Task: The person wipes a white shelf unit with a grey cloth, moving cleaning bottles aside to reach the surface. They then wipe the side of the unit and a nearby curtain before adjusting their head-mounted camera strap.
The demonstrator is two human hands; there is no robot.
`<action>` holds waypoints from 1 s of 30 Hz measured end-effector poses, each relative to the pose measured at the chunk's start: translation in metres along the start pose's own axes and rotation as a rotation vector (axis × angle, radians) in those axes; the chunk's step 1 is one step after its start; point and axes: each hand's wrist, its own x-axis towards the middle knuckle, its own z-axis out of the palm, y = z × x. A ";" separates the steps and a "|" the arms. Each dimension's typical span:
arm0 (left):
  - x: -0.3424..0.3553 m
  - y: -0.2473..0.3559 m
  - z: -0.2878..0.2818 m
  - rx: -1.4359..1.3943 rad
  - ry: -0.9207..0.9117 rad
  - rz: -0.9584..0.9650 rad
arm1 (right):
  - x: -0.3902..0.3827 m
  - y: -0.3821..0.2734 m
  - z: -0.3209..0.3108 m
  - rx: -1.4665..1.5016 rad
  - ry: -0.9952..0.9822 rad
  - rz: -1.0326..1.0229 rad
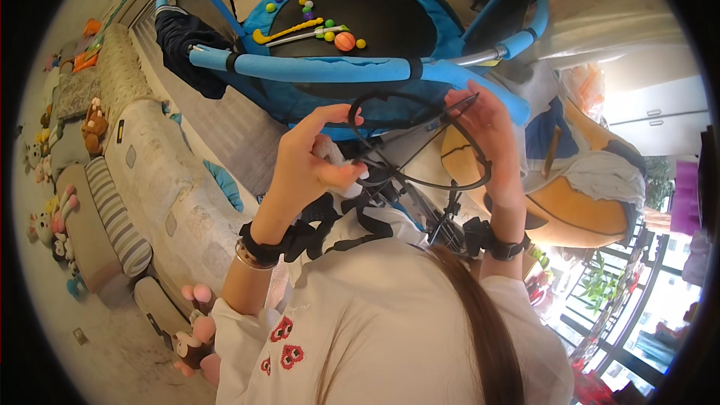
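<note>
Held up in front of my chest is a thin black frame of crossing loops (486, 151); I cannot tell its exact kind. My right hand (491, 131) grips its right side, fingers near the upper rim. Curled at the frame's left side is my left hand (307, 156), its fingertips close to the rim. A small grey-white soft thing (328, 150) is between its thumb and fingers, partly hidden by them. Black straps circle both my wrists.
Just beyond my hands stands a small trampoline with a blue padded rail (322, 68), toy balls and toy clubs on its mat. A cushioned sofa (161, 172) runs along the left. To the right are a yellow-orange seat (581, 210) with cloths and a bright window.
</note>
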 end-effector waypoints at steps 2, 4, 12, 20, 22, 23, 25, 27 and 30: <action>0.000 -0.007 -0.002 -0.036 -0.014 0.003 | -0.004 -0.008 0.002 -0.138 -0.134 -0.053; 0.000 -0.011 -0.005 -0.055 -0.027 0.007 | -0.010 -0.015 0.015 -0.343 -0.029 0.011; 0.002 -0.014 -0.007 -0.038 -0.035 0.040 | -0.013 -0.006 -0.001 -0.399 0.177 0.002; 0.002 -0.022 0.000 0.001 0.056 0.079 | -0.010 -0.004 0.010 -0.567 0.377 -0.096; 0.003 -0.022 0.005 -0.047 0.083 0.098 | -0.013 -0.001 0.009 -0.606 0.420 -0.088; 0.003 -0.020 0.008 -0.056 0.089 0.094 | -0.013 -0.001 0.010 -0.596 0.444 -0.101; 0.002 -0.020 0.009 -0.066 0.091 0.095 | -0.011 0.000 0.013 -0.572 0.490 -0.128; 0.002 -0.024 0.010 -0.073 0.079 0.104 | -0.011 0.000 0.013 -0.614 0.511 -0.081; 0.002 -0.024 0.015 -0.100 0.107 0.117 | -0.010 -0.002 0.014 -0.632 0.545 -0.040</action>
